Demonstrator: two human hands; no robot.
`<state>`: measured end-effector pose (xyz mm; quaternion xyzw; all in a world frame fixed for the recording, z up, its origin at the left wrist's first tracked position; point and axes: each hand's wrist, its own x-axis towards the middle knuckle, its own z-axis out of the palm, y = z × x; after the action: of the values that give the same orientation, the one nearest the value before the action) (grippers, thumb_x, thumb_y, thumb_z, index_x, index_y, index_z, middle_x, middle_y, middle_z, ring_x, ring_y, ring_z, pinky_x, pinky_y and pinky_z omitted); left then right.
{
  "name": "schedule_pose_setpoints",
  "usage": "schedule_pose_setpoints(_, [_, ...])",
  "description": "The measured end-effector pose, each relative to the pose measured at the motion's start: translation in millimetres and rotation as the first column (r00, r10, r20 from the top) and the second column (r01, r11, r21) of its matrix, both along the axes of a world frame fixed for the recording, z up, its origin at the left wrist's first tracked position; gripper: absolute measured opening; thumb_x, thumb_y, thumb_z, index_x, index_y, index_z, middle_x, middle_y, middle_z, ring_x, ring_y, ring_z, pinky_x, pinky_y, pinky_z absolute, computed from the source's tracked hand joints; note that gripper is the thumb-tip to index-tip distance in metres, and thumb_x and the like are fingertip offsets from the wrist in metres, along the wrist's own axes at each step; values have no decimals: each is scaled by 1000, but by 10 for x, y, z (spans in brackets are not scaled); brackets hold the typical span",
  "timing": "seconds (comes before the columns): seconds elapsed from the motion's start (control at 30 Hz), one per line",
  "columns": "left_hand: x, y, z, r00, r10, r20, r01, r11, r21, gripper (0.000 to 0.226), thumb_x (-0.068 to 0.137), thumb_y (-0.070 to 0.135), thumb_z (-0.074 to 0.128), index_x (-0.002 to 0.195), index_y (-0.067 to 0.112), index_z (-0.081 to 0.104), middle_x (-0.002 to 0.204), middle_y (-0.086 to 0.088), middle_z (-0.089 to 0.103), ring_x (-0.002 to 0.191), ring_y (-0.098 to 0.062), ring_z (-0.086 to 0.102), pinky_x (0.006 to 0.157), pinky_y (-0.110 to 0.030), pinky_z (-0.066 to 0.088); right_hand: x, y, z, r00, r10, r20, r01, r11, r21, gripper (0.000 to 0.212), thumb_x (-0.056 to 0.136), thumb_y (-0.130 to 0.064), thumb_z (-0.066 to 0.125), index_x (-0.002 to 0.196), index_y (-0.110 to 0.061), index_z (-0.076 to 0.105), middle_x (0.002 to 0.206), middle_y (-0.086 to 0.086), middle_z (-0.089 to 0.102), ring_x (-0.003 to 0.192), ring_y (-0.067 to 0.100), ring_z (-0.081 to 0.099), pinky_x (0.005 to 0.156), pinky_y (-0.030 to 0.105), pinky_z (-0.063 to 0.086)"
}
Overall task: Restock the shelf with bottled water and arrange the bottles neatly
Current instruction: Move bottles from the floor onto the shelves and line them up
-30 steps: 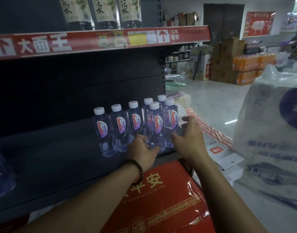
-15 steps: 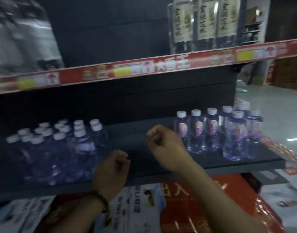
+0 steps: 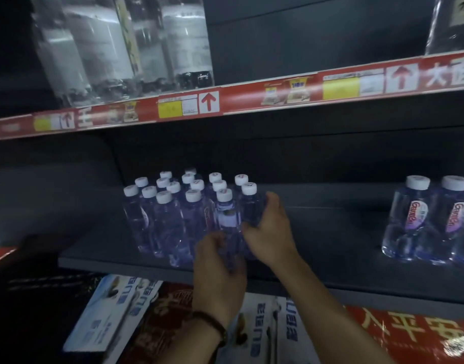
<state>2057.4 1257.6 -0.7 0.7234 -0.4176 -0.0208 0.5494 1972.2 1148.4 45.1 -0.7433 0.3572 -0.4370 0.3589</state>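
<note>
A cluster of several small water bottles (image 3: 170, 219) with white caps stands on the dark shelf (image 3: 330, 232), left of centre. My left hand (image 3: 217, 261) grips the front bottle (image 3: 225, 219) of the cluster low on its body. My right hand (image 3: 270, 232) curls round the rightmost bottle (image 3: 252, 206) beside it. At the far right of the same shelf stands a second group of labelled bottles (image 3: 430, 222), apart from both hands.
The upper shelf with a red price strip (image 3: 252, 98) carries tall clear bottles (image 3: 125, 43) overhead. Below the shelf lie a red printed carton (image 3: 409, 334) and blue-and-white packs (image 3: 112, 308). A dark object (image 3: 28, 285) sits at the lower left.
The view has swung left from the right-hand bottle group to the left cluster. Both hands, empty and in the air half a second ago, now grip bottles at the cluster's front right.
</note>
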Motion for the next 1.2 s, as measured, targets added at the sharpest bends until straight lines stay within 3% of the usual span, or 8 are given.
schedule_pose_setpoints(0.1, [-37, 7, 15, 994, -101, 33, 100, 995, 17, 44, 94, 7, 68, 105, 46, 52, 103, 18, 62, 89, -6, 65, 76, -23, 57, -12, -95, -29, 996, 90, -14, -89, 996, 27, 46, 93, -20, 70, 134, -30, 52, 105, -14, 69, 92, -2, 67, 69, 5, 50])
schedule_pose_setpoints(0.23, [-131, -53, 42, 990, -129, 54, 130, 992, -5, 51, 96, 6, 64, 115, 50, 48, 109, 24, 61, 98, 13, 61, 80, -10, 54, -109, -221, -64, 998, -28, -50, 24, 997, -72, 50, 76, -35, 88, 117, -27, 60, 109, -6, 68, 104, 15, 65, 85, 35, 58])
schedule_pose_setpoints(0.4, [-271, -134, 36, 958, -283, -41, 282, 959, -25, 63, 98, 7, 66, 117, 63, 43, 108, 51, 58, 104, 19, 61, 91, -9, 52, -416, -289, 0, 988, 136, -71, -133, 990, 52, 34, 87, -22, 81, 112, -33, 60, 110, -10, 70, 102, 8, 69, 88, 32, 57])
schedule_pose_setpoints(0.53, [-316, -245, -32, 932, -353, -87, 352, 936, -23, 55, 97, 17, 71, 140, 43, 49, 127, 25, 65, 115, 2, 66, 99, -31, 58, -636, -313, 22, 971, 192, -142, -188, 981, 42, 48, 91, -16, 78, 131, -27, 52, 109, -10, 74, 98, 4, 73, 87, 33, 62])
schedule_pose_setpoints(0.7, [-356, -393, -40, 884, -422, -200, 427, 904, -23, 60, 93, 12, 77, 142, 33, 50, 128, 19, 65, 111, 1, 67, 96, -21, 56, -992, -241, 238, 952, 147, -269, -202, 961, -187, 92, 97, -21, 73, 165, -46, 16, 144, -9, 62, 119, 10, 66, 104, 26, 52])
schedule_pose_setpoints(0.9, [-642, -634, -72, 870, -468, -152, 476, 879, 17, 48, 96, 21, 73, 136, 32, 49, 124, 17, 70, 111, 3, 67, 101, -35, 56, -1541, -236, 500, 907, 29, -421, -190, 919, -346, 63, 104, -12, 58, 154, -48, 44, 115, -14, 71, 102, 6, 69, 94, 25, 52])
schedule_pose_setpoints(1.0, [-868, -711, -114, 843, -527, -108, 534, 844, 46, 40, 98, 22, 70, 132, 30, 49, 123, 14, 68, 110, 2, 66, 99, -34, 56, -1816, -343, 521, 893, -26, -448, -178, 895, -408, 61, 101, -15, 63, 148, -49, 47, 125, -5, 65, 116, 14, 65, 102, 39, 54])
schedule_pose_setpoints(1.2, [-1348, -944, -102, 774, -619, -134, 631, 772, 74, 31, 98, 33, 69, 125, 41, 58, 125, 8, 58, 110, -5, 64, 97, -30, 53, -2432, -445, 478, 899, -194, -392, -64, 829, -556, 58, 94, -11, 76, 145, -34, 62, 132, -4, 53, 113, 11, 58, 100, 28, 50])
